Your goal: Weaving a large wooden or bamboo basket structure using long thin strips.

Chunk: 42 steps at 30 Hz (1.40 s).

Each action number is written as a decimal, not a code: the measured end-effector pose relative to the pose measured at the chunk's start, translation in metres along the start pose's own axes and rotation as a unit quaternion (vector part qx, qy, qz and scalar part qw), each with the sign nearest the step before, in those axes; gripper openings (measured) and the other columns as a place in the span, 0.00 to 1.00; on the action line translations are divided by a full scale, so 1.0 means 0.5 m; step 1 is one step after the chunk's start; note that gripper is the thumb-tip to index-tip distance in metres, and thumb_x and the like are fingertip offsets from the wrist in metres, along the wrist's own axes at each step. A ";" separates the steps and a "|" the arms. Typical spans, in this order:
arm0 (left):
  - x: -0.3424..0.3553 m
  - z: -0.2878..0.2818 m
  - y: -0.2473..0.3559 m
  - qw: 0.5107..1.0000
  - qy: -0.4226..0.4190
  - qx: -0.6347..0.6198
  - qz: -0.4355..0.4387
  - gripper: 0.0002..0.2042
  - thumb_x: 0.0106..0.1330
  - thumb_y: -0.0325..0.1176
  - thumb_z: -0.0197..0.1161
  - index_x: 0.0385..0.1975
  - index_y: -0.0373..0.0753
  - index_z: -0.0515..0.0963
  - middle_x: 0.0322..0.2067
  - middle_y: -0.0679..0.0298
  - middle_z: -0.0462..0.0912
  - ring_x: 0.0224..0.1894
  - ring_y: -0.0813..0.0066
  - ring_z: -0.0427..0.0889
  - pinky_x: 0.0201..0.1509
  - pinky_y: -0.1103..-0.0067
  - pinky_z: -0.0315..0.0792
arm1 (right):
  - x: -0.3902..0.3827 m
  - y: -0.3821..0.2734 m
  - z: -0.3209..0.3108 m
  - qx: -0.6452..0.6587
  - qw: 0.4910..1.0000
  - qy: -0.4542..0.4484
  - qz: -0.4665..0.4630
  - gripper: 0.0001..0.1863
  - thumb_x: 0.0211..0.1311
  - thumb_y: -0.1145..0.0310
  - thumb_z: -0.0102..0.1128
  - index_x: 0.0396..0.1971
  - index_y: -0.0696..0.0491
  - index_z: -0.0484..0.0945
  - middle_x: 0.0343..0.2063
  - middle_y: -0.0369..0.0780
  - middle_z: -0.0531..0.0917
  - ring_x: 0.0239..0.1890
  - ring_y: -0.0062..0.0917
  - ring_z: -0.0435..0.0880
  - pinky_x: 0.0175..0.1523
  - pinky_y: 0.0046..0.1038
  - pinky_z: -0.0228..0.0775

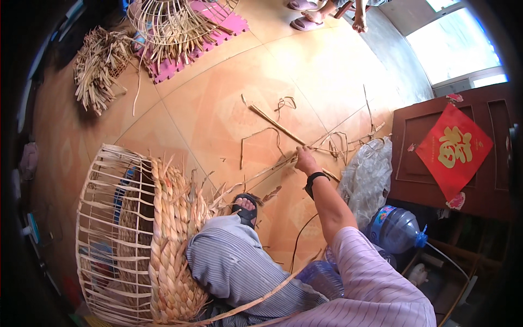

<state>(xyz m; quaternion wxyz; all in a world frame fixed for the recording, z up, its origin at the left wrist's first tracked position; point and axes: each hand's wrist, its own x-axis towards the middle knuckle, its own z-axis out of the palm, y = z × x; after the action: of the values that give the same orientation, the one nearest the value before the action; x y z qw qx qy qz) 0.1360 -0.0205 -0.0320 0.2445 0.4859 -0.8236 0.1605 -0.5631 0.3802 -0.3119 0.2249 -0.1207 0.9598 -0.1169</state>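
My right hand [306, 161] reaches forward to the floor. Its fingers close round a long dried plant stalk [277, 124], with more loose strips [339, 146] around it. A half-woven basket [169, 240] lies on its side against my left leg. Thick braided rows cover part of it, and bare pale ribs [114, 204] show on its left. From the bottom edge, a long strip [261, 298] runs over my lap. My left hand does not show.
Another basket frame [169, 24] stands on a pink foam mat [231, 19], beside a bundle of stalks [98, 73]. To the right are a clear plastic bag [370, 174], a blue water jug [395, 229] and a brown cabinet door [406, 141]. Another person's feet [359, 23] are beyond.
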 end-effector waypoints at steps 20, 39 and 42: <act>0.089 -0.065 0.189 0.989 -0.057 -0.133 -0.012 0.22 0.84 0.46 0.48 0.49 0.29 0.78 0.41 0.48 0.84 0.42 0.52 0.82 0.48 0.62 0.76 | -0.067 -0.008 0.038 0.071 0.977 0.190 0.062 0.20 0.58 0.82 0.57 0.52 0.61 0.72 0.56 0.55 0.76 0.54 0.55 0.80 0.57 0.49 0.76; 0.040 0.015 0.079 0.962 0.011 -0.242 -0.126 0.19 0.80 0.38 0.59 0.59 0.28 0.77 0.53 0.51 0.84 0.52 0.58 0.82 0.59 0.64 0.75 | -0.326 -0.015 0.219 -0.096 0.982 -0.049 0.158 0.11 0.64 0.72 0.61 0.45 0.56 0.84 0.45 0.50 0.82 0.47 0.47 0.86 0.52 0.42 0.81; 0.045 0.013 0.096 0.973 0.014 -0.211 -0.092 0.17 0.81 0.37 0.57 0.58 0.28 0.77 0.52 0.51 0.84 0.50 0.58 0.82 0.58 0.64 0.76 | -0.313 -0.022 0.228 0.005 0.993 -0.098 0.073 0.09 0.64 0.69 0.65 0.41 0.58 0.85 0.31 0.44 0.84 0.35 0.37 0.89 0.44 0.38 0.82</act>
<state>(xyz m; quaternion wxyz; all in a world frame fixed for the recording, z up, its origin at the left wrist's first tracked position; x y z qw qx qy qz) 0.0829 -0.0171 -0.0263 0.3668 0.4950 -0.7870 -0.0330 -0.3724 0.3952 -0.3452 0.3261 -0.0605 0.9389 -0.0924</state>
